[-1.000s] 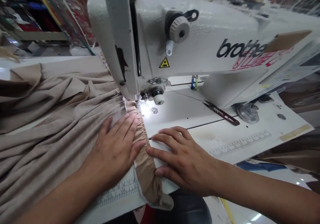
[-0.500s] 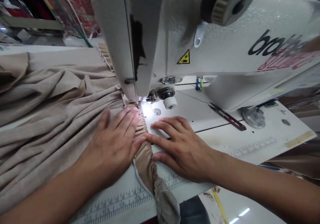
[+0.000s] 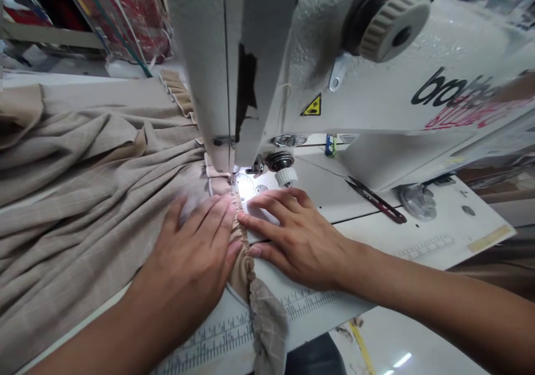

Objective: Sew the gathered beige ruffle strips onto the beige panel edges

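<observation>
Beige checked fabric [image 3: 104,196] lies in folds across the left of the sewing machine's bed, with a gathered strip [image 3: 270,319] along its right edge. That edge runs under the presser foot [image 3: 233,179], lit by a small lamp. My left hand [image 3: 190,258] rests flat on the fabric just in front of the foot, fingers stretched out. To its right, my right hand [image 3: 298,238] has its fingers apart, with index finger and thumb touching the edge of the gathers. Below both hands, the strip's loose end hangs towards the table's front edge.
The white sewing machine [image 3: 376,102] arches over the work. On the bed at right lie dark red thread snips [image 3: 378,201] and a clear plastic bobbin-like piece [image 3: 418,201]. A printed ruler [image 3: 221,339] runs along the front edge. Plastic-wrapped red goods [image 3: 125,18] stand at the back left.
My right hand has shifted slightly forward along the gathers. My left fingertips sit a little further back from the presser foot, baring more fabric there. The view has shifted slightly.
</observation>
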`<state>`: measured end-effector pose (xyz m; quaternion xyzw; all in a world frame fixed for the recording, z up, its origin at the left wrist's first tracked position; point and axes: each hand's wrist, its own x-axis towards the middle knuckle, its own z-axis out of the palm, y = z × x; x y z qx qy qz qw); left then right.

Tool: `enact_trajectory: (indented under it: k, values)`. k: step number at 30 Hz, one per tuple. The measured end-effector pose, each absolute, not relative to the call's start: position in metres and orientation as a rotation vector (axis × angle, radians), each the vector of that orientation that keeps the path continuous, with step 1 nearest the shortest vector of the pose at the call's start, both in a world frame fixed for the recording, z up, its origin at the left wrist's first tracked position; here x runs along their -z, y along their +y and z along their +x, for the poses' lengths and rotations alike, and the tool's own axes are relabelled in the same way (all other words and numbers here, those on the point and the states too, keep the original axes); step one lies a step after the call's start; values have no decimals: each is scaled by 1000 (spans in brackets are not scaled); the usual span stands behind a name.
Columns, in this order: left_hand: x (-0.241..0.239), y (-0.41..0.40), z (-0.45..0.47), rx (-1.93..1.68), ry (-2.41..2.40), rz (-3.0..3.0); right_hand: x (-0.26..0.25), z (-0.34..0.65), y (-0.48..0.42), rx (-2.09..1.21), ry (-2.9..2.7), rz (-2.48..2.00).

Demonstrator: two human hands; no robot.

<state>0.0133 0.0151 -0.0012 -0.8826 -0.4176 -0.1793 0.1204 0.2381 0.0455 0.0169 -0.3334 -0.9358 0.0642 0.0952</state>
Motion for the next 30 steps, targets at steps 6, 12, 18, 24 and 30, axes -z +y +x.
enact_trajectory:
  k: [6,12,18,24,30]
  values:
    - [7,30,7,498,-1235,-2611,-17,233,56,-106,-2787,-1040]
    - [9,55,1,490,-1280,-2648,-16,222,68,-12,-2799,-1172]
    - [0,75,-4,453,-1347,-2677,-25,256,50,-137,-2678,-1264]
    - [-28,44,-8,800,-1410,-2475,-20,350,20,19,-2261,-1547]
    - [-23,22,19,744,-1586,-2572,-8,396,23,213,-2206,-1843]
